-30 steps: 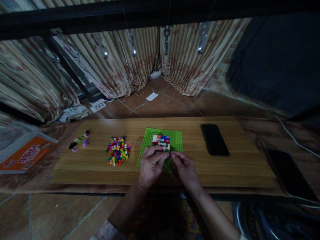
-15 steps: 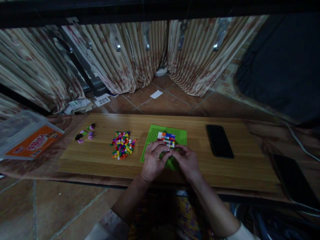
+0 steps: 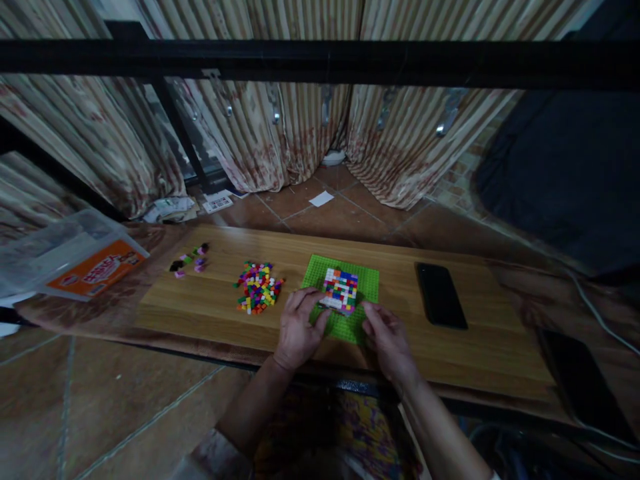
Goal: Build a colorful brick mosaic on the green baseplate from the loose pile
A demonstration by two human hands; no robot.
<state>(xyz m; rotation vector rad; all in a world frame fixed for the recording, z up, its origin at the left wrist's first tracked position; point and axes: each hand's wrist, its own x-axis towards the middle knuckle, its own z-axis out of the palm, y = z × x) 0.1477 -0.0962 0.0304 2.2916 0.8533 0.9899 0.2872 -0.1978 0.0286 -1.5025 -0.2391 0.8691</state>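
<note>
A patchwork of small toy bricks [image 3: 341, 291], in white, blue, red and other colours, stands on the green baseplate [image 3: 369, 280]. My left hand [image 3: 300, 328] is at its lower left, with the fingertips by the left edge and the thumb lower down, apart from the fingers. Whether those fingertips press on the bricks is hard to tell. To the right of the bricks, over the plate's right edge, my right hand [image 3: 389, 337] has its fingers curled and its thumb close to the index finger. Anything between those fingertips is too small to make out.
Left of the plate lies a heap of loose coloured bricks [image 3: 257, 288], with several pink, green and black pieces [image 3: 189, 260] farther left. A clear plastic box [image 3: 75, 257] with an orange label stands at the table's left end. A black phone [image 3: 441, 295] lies to the right.
My hands have moved apart, uncovering the lower part of the brick patchwork. The right hand has drawn away to the right. The camera view has shifted, showing more above.
</note>
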